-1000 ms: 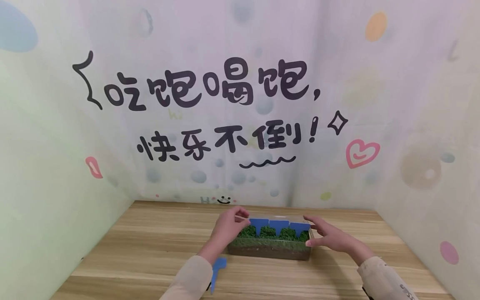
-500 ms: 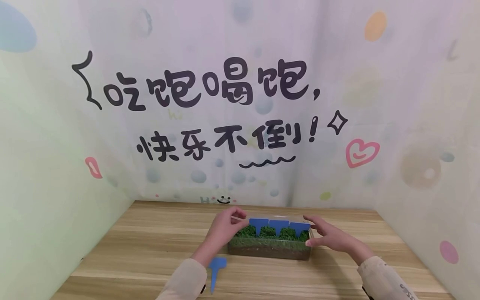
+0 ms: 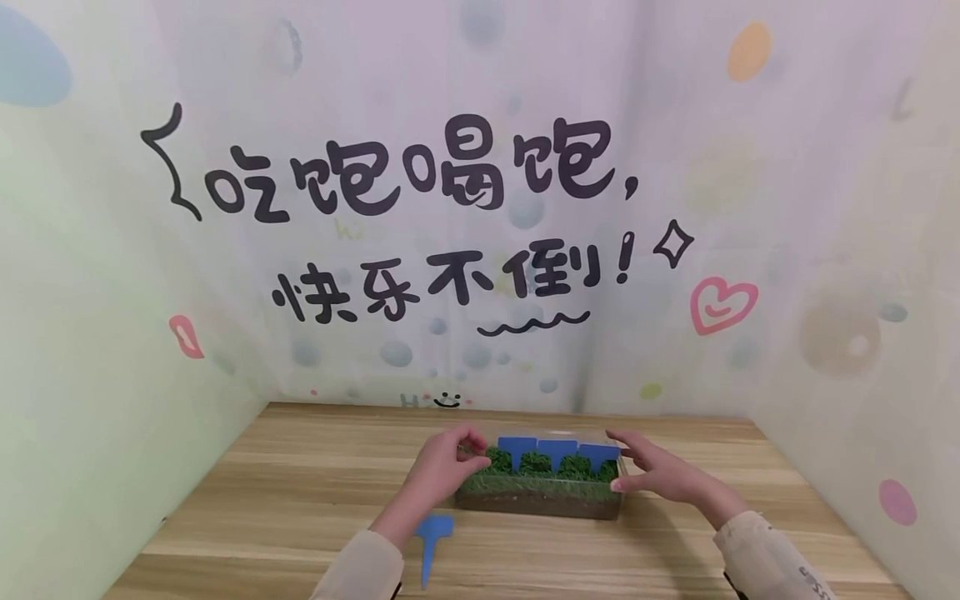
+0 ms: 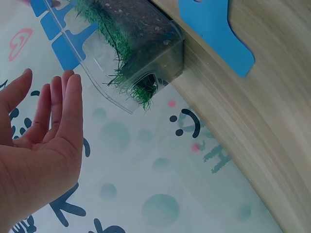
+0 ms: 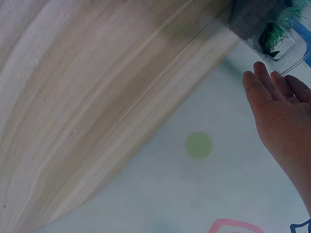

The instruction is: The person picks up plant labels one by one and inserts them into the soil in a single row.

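A clear plastic box (image 3: 540, 504) holds dark soil and green grass (image 3: 525, 483). Three blue T-shaped plant labels (image 3: 517, 447) stand upright in it, side by side toward the right. My left hand (image 3: 441, 468) is at the box's left end, holding nothing; its fingers (image 4: 73, 104) look fairly straight in the left wrist view. Whether they touch the rim I cannot tell. At the right end rests my right hand (image 3: 663, 473), thumb at the front corner and fingers toward the back. The right wrist view shows those fingers (image 5: 260, 90) extended beside the end wall.
One more blue plant label (image 3: 431, 537) lies on the wooden table (image 3: 300, 500) in front of the box, close to my left forearm. Behind the table hangs a pale printed backdrop (image 3: 435, 358), with pale walls at both sides.
My left hand has drawn slightly down and left along the box's left end, and its forearm uncovers more of the loose label. The right hand, box and standing labels stay put.
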A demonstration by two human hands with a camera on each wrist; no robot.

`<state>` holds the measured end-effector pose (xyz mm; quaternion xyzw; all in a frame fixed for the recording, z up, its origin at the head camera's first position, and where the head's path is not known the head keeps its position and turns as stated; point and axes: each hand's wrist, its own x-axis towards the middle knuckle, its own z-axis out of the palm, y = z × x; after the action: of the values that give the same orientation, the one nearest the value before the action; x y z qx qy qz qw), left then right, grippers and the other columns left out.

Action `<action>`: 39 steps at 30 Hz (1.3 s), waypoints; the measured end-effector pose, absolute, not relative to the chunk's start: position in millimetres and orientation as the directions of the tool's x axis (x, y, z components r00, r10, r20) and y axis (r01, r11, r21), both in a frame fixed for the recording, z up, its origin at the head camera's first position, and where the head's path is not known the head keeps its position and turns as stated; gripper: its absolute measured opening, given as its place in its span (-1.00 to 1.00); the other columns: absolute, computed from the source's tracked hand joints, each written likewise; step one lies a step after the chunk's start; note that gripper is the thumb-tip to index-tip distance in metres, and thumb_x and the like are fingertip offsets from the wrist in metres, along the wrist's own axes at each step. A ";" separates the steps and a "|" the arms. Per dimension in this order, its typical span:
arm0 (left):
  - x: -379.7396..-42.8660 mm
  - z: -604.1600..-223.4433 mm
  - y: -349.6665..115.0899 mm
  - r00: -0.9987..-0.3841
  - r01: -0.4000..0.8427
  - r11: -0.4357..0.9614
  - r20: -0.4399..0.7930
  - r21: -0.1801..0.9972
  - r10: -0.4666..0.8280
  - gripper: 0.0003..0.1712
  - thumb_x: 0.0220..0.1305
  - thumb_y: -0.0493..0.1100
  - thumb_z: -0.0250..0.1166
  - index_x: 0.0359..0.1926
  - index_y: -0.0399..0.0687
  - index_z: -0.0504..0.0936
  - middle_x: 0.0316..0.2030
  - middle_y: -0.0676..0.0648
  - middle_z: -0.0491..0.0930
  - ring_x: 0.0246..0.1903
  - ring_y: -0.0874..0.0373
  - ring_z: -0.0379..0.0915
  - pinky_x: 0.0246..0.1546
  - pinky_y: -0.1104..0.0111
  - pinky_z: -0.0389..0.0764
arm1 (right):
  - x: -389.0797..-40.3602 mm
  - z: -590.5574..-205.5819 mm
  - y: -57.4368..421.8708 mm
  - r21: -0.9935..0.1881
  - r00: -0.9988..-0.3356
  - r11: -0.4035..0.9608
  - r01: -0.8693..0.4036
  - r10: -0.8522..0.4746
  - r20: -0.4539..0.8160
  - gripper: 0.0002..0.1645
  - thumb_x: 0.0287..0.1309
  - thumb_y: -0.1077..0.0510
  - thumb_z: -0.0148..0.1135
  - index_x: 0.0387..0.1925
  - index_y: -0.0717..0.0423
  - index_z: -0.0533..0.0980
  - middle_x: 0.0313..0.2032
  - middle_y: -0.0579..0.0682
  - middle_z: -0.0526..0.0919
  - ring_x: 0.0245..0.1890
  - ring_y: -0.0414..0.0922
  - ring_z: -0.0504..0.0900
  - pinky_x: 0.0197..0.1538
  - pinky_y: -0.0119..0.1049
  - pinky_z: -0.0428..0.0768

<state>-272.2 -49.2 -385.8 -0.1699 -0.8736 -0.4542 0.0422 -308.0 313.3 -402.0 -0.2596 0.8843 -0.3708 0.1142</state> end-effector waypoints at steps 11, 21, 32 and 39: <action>-265.0 -386.5 -54.6 -0.940 0.314 0.621 0.144 0.718 0.309 -0.84 0.21 -0.19 0.43 -0.26 -0.15 0.63 -0.42 0.03 0.58 -0.43 0.24 0.43 -0.41 0.41 0.46 | -307.7 -400.9 312.8 -0.710 -0.836 0.589 -0.386 -0.549 -0.001 0.03 0.29 0.05 0.30 0.49 0.42 -0.05 0.46 0.52 -0.03 0.39 0.55 0.11 0.36 0.42 0.16; -258.3 -392.1 -61.7 -0.925 0.247 0.672 -0.038 0.698 0.379 -0.87 0.22 -0.20 0.41 -0.38 -0.12 0.63 -0.53 0.00 0.62 -0.55 0.19 0.50 -0.49 0.37 0.49 | -307.9 -401.3 313.6 -0.715 -0.836 0.588 -0.378 -0.549 -0.009 0.03 0.30 0.05 0.30 0.51 0.40 -0.06 0.47 0.51 -0.05 0.40 0.55 0.08 0.36 0.43 0.15; -251.6 -397.8 -66.7 -0.940 0.202 0.774 -0.104 0.601 0.326 -0.70 0.17 -0.18 0.44 -0.60 -0.08 0.53 -0.67 -0.01 0.56 -0.69 0.18 0.45 -0.62 0.39 0.46 | -308.3 -401.9 313.5 -0.710 -0.838 0.592 -0.382 -0.545 -0.004 0.02 0.30 0.05 0.30 0.51 0.40 -0.06 0.47 0.51 -0.04 0.40 0.54 0.09 0.36 0.41 0.17; -236.8 -395.8 -67.5 -0.966 0.166 0.896 -0.116 0.412 0.233 -0.48 0.00 -0.13 0.54 -0.77 0.01 0.32 -0.79 0.11 0.32 -0.75 0.27 0.18 -0.66 0.45 0.23 | -307.9 -401.0 312.7 -0.712 -0.837 0.592 -0.378 -0.547 -0.009 0.03 0.30 0.05 0.30 0.51 0.40 -0.06 0.47 0.51 -0.05 0.40 0.55 0.08 0.36 0.42 0.16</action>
<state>-236.8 -67.5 -395.8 -0.1029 -0.9702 -0.2037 -0.0815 -307.9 312.7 -401.0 -0.2614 0.8847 -0.3686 0.1141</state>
